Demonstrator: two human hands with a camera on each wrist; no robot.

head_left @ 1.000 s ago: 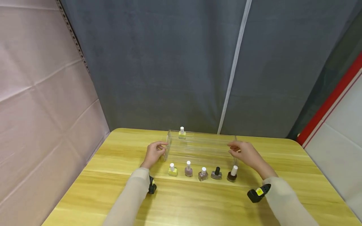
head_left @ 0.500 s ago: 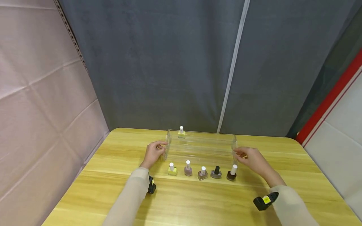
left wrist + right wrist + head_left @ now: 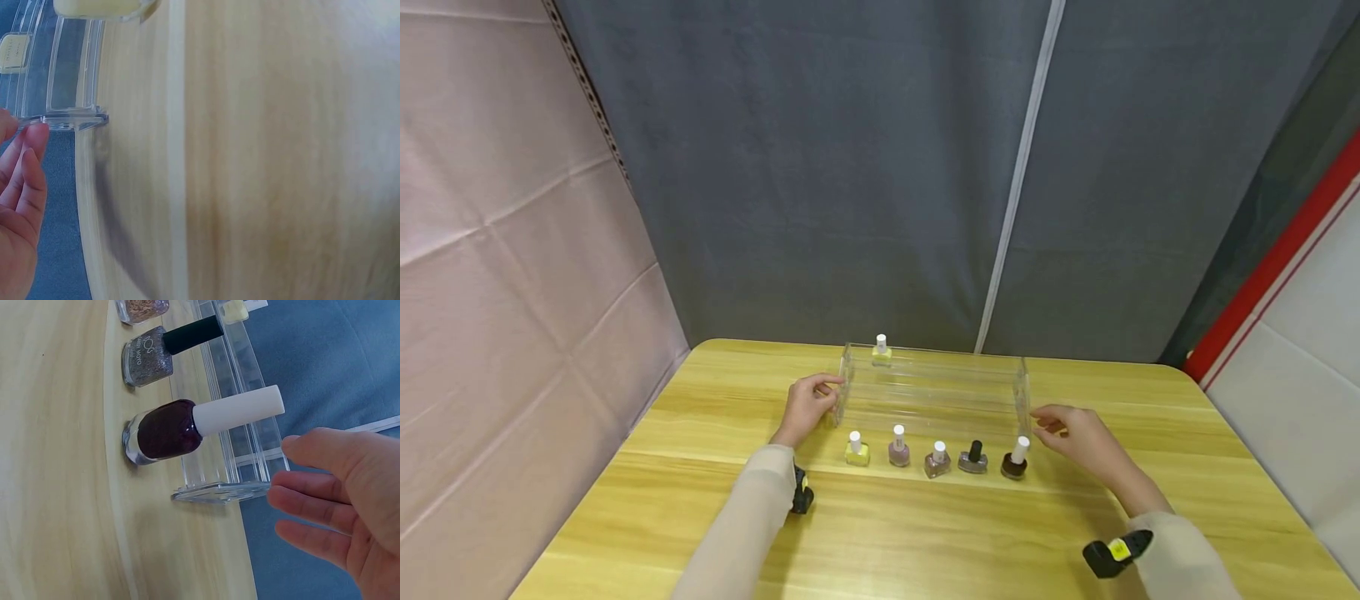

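A clear acrylic tiered rack (image 3: 955, 387) stands near the table's back edge. My left hand (image 3: 808, 407) touches the outside of its left end panel (image 3: 69, 119) with the fingertips. My right hand (image 3: 1078, 437), fingers loosely bent and holding nothing, hovers just off the right end panel (image 3: 219, 492). On the upper tier, at the left, sits a yellow nail polish bottle (image 3: 882, 353). Several more bottles stand in a row before the rack: yellow (image 3: 857, 452), mauve (image 3: 898, 452), glittery pink (image 3: 937, 464), grey glitter with a black cap (image 3: 149, 357) and dark red with a white cap (image 3: 169, 430).
The wooden table (image 3: 895, 542) extends toward me in front of the bottles. A grey curtain (image 3: 820, 183) hangs right behind it. Pale pink cloth (image 3: 512, 250) covers the left side, and a white panel with a red edge (image 3: 1285, 258) stands at the right.
My right hand has moved rightward and toward me, from over the rack's right end, past its end panel, to beside it. The left hand, rack and bottles look unmoved.
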